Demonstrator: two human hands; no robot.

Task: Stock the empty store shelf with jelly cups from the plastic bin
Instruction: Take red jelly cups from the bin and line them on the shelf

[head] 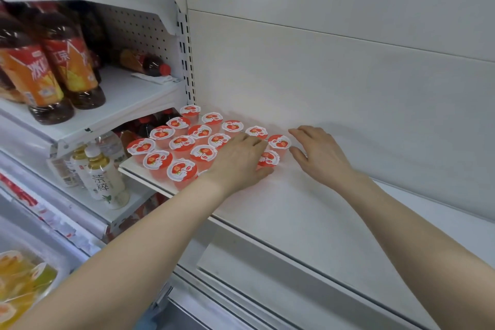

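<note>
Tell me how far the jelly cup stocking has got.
Done: red-lidded plastic jelly cups stand in rows at the left end of the white shelf. In hand: the left hand lies over the cluster's right edge, the right hand beside it. Left: the shelf's right stretch is bare; no bin in view.

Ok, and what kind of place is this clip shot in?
Probably a small grocery or convenience store: white slotted display shelving, labelled tea bottles stocked on the next bay, and identical sealed jelly cups lined up in neat rows.
</note>
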